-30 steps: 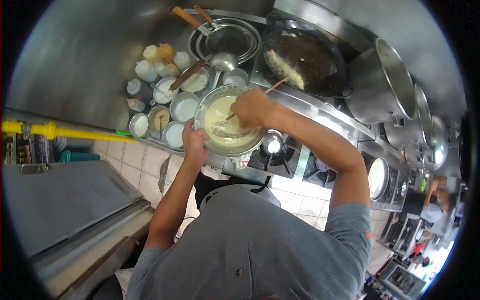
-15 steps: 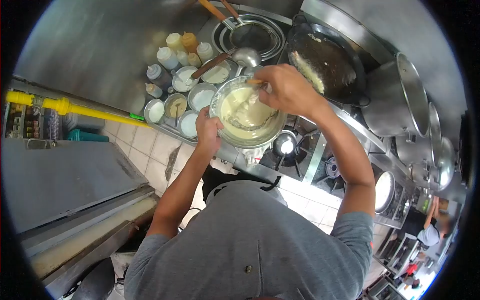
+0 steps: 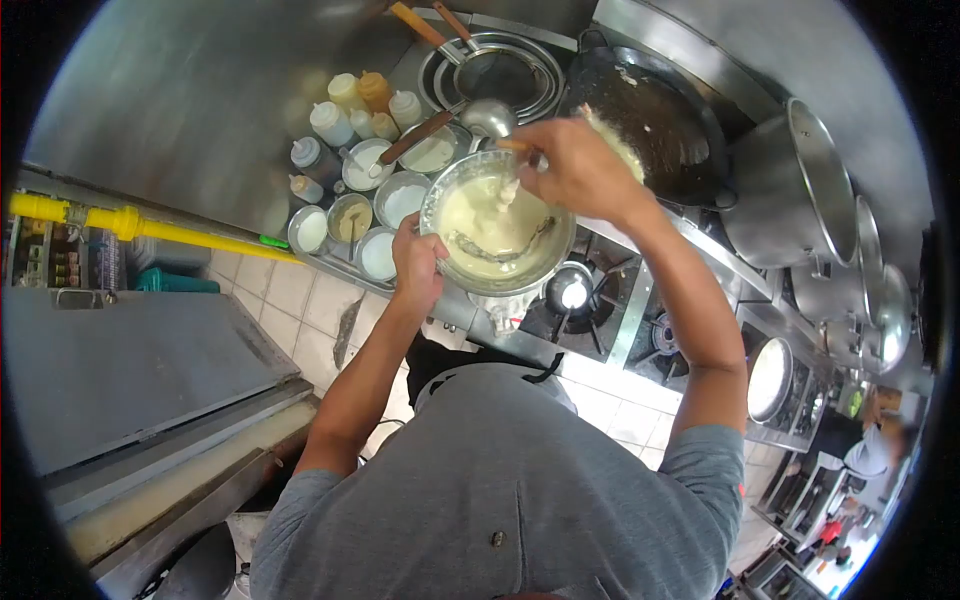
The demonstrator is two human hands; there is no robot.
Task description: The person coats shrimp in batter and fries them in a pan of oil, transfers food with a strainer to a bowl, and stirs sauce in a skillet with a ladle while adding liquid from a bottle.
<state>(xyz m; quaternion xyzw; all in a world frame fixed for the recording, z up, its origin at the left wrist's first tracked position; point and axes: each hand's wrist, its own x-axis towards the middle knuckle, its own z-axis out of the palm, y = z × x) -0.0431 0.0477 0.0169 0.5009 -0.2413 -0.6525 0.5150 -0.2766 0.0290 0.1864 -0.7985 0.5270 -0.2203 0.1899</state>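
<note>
Nearest, your grey knit shirt (image 3: 480,450) is filling the bottom of the view. Just beyond it, your left hand (image 3: 418,265) is clamping the near left side of a round mixing bowl (image 3: 548,268), thumb over the rim. The bowl is sitting in front of you, between your hands, and seems to be stiff metal. It is holding pale yellow batter (image 3: 485,245), glossy and thick, streaked around a darker curved ridge. Expect some liquid weight and slick smears inside; the outer wall and rim look like the surest hold.

Your right hand (image 3: 580,168) is hanging over the bowl's far right edge, fingers curled together around a wooden stick (image 3: 512,145), probably a chopstick. A batter-coated strip (image 3: 508,190) is dangling beneath; whether fingers or stick are bearing it, you cannot tell. It is probably light, soft, slippery and easily torn, so a gentle hold near its middle should suit.

To the left, round tubs (image 3: 380,255) of white and tan contents are crowding together, with plastic squeeze bottles (image 3: 330,122) behind. A steel ladle (image 3: 489,118) is resting above the bowl, before wire-mesh strainers (image 3: 505,78). Right of these, a dark, glossy wok (image 3: 715,170) is holding oil and a pale, rough-crusted piece (image 3: 618,145). Farther right, tall steel stockpots (image 3: 785,190) are standing.
</note>
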